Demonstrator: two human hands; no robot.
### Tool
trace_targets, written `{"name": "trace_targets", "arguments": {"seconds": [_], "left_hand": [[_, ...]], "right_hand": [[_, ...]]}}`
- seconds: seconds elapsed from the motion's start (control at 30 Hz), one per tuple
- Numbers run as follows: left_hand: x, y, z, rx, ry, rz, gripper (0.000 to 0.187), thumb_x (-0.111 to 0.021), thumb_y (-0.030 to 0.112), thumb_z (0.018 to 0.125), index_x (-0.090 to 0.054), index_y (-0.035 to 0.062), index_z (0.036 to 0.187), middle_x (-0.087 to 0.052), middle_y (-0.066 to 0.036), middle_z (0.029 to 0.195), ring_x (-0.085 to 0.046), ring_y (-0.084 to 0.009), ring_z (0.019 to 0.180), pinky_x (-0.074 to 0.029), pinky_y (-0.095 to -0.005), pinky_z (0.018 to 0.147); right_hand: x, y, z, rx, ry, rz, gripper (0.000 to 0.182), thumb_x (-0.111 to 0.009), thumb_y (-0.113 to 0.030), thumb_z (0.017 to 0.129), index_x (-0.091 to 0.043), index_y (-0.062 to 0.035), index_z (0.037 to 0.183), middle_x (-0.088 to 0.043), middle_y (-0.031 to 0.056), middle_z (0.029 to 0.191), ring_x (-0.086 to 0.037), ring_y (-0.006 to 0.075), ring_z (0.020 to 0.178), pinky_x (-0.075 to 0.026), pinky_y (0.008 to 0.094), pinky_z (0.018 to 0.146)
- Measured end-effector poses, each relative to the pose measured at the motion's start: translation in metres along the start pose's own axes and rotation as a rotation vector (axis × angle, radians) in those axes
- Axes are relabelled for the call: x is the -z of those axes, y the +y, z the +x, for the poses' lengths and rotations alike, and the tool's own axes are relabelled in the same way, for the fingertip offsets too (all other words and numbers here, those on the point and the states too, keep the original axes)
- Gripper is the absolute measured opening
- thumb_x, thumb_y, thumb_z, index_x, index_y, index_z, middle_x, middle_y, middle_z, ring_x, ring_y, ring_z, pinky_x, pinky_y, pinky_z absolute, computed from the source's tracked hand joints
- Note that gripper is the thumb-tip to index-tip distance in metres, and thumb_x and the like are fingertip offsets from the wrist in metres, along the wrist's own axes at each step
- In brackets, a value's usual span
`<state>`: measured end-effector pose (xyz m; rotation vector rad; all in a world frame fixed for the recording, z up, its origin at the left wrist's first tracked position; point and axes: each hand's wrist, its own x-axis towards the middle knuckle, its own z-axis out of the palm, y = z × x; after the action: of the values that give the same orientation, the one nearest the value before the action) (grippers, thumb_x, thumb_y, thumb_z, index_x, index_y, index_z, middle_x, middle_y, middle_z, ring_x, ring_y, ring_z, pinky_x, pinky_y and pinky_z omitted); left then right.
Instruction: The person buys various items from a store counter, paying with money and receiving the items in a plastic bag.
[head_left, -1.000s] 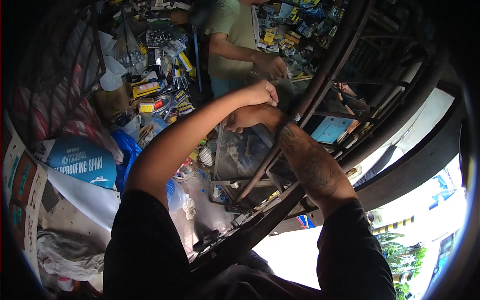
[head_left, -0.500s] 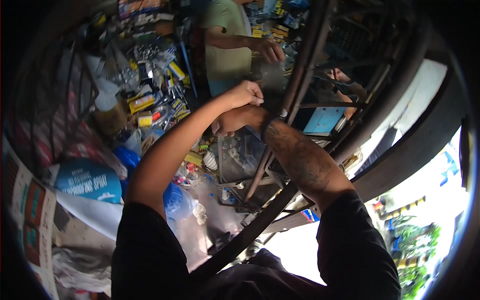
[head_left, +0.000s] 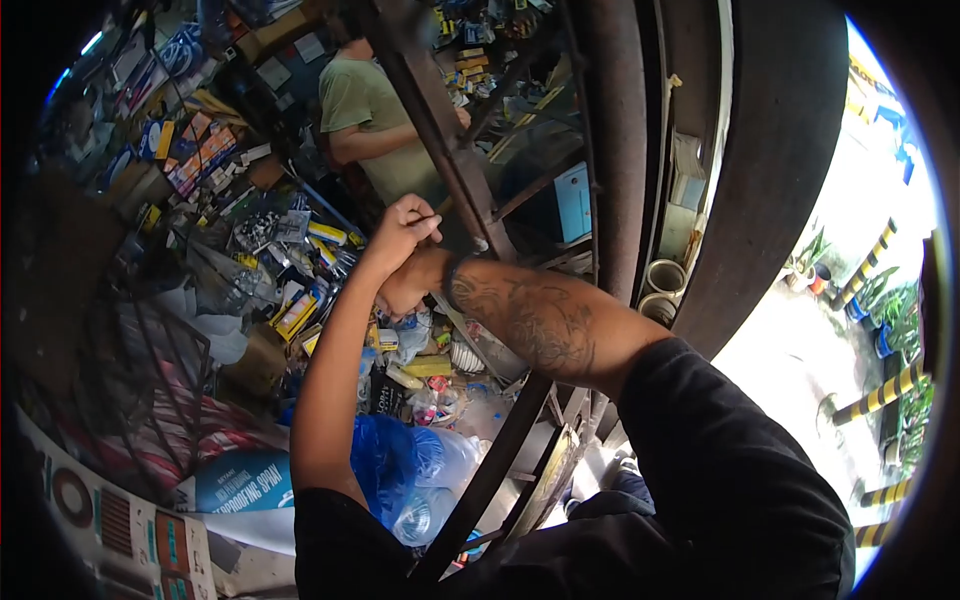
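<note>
Brown metal bars (head_left: 440,135) are set close by, so that by a knock the dark sliver (head_left: 424,219), perhaps pinched in the narrowly curled left hand (head_left: 401,229), could be dropped; the right hand's (head_left: 400,291) hold cannot be told.

Dim interior, glaring daylight at right, dark and warped fisheye edges.

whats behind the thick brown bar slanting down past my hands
A person in a green shirt is behind the thick brown bar, with yellow boxes farther back. Whatever the bar itself covers can't be seen.
</note>
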<state>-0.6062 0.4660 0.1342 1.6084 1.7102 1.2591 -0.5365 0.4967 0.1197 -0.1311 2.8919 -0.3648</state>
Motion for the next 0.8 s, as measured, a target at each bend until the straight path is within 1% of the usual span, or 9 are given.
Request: {"name": "trace_targets", "arguments": {"seconds": [0.07, 0.17, 0.2, 0.23, 0.27, 0.47, 0.63, 0.7, 0.8], "left_hand": [[-0.001, 0.006, -0.003, 0.041, 0.008, 0.014, 0.009, -0.058, 0.004, 0.084, -0.05, 0.0029, 0.087, -0.06, -0.006, 0.072, -0.056, -0.0106, 0.067, -0.04, -0.0227, 0.057], [-0.002, 0.001, -0.003, 0.026, 0.009, 0.017, 0.011, -0.06, 0.005, 0.083, -0.05, 0.0027, 0.087, -0.06, -0.006, 0.071, -0.056, -0.0108, 0.065, -0.04, -0.0226, 0.057], [-0.002, -0.002, -0.004, 0.022, 0.0, 0.017, 0.011, -0.06, 0.005, 0.083, -0.05, 0.0027, 0.087, -0.06, -0.006, 0.07, -0.056, -0.0109, 0.065, -0.041, -0.0225, 0.057], [-0.004, -0.002, -0.004, 0.028, 0.0, 0.0, 0.012, -0.061, 0.005, 0.082, -0.05, 0.0028, 0.086, -0.06, -0.006, 0.071, -0.056, -0.0111, 0.064, -0.041, -0.0225, 0.057], [-0.005, -0.004, -0.005, 0.032, -0.006, -0.006, 0.012, -0.061, 0.005, 0.082, -0.05, 0.0028, 0.085, -0.06, -0.006, 0.07, -0.056, -0.0112, 0.064, -0.041, -0.0225, 0.057], [-0.005, -0.008, -0.001, 0.028, -0.028, -0.007, 0.011, -0.061, 0.002, 0.081, -0.05, 0.0024, 0.083, -0.059, -0.005, 0.07, -0.057, -0.0103, 0.065, -0.042, -0.0221, 0.058], [-0.009, -0.006, 0.003, 0.042, -0.022, -0.032, 0.009, -0.059, 0.0, 0.082, -0.051, 0.0024, 0.084, -0.058, -0.004, 0.072, -0.057, -0.0105, 0.066, -0.044, -0.0218, 0.061], [-0.008, -0.011, 0.004, 0.044, -0.038, -0.027, 0.008, -0.058, 0.0, 0.082, -0.051, 0.0024, 0.086, -0.059, -0.004, 0.075, -0.057, -0.0106, 0.067, -0.045, -0.0224, 0.064], [-0.006, -0.013, 0.005, 0.044, -0.057, -0.012, 0.007, -0.057, 0.001, 0.083, -0.053, 0.0025, 0.089, -0.06, -0.004, 0.079, -0.057, -0.0107, 0.07, -0.046, -0.0235, 0.067]], "right_hand": [[-0.001, -0.002, 0.004, 0.005, 0.006, -0.03, 0.019, -0.063, -0.031, 0.079, -0.065, -0.0125, 0.083, -0.066, -0.0013, 0.071, -0.062, 0.015, 0.076, -0.048, 0.0358, 0.071], [0.0, -0.004, 0.002, 0.018, -0.071, 0.006, 0.018, -0.058, -0.025, 0.08, -0.067, -0.0135, 0.092, -0.067, 0.0038, 0.084, -0.065, 0.0139, 0.08, -0.05, 0.0343, 0.072], [-0.011, 0.008, 0.031, 0.049, -0.128, -0.015, 0.017, -0.059, -0.027, 0.081, -0.067, -0.0136, 0.087, -0.068, 0.0022, 0.081, -0.064, 0.0143, 0.079, -0.049, 0.0339, 0.071], [-0.032, 0.03, 0.084, 0.08, -0.185, -0.034, 0.018, -0.059, -0.03, 0.081, -0.067, -0.0138, 0.083, -0.068, 0.0005, 0.077, -0.064, 0.0148, 0.078, -0.049, 0.0334, 0.071], [-0.043, 0.045, 0.112, 0.087, -0.217, -0.051, 0.018, -0.059, -0.03, 0.082, -0.067, -0.0141, 0.082, -0.068, 0.0001, 0.077, -0.064, 0.0145, 0.077, -0.049, 0.0331, 0.071], [-0.049, 0.053, 0.121, 0.085, -0.231, -0.063, 0.018, -0.059, -0.03, 0.083, -0.069, -0.0161, 0.078, -0.068, -0.0018, 0.075, -0.064, 0.0129, 0.076, -0.049, 0.0309, 0.071], [-0.048, 0.056, 0.116, 0.052, -0.189, -0.039, 0.018, -0.057, -0.027, 0.084, -0.069, -0.0137, 0.079, -0.068, -0.0014, 0.074, -0.064, 0.012, 0.073, -0.049, 0.0299, 0.07], [-0.038, 0.042, 0.085, 0.052, -0.153, -0.046, 0.018, -0.056, -0.025, 0.085, -0.068, -0.0126, 0.08, -0.068, -0.0009, 0.074, -0.064, 0.0122, 0.073, -0.049, 0.0297, 0.069], [-0.013, 0.013, 0.017, 0.059, -0.087, -0.072, 0.018, -0.055, -0.023, 0.086, -0.068, -0.0113, 0.081, -0.067, -0.0001, 0.074, -0.064, 0.0127, 0.073, -0.049, 0.0295, 0.069]]}}
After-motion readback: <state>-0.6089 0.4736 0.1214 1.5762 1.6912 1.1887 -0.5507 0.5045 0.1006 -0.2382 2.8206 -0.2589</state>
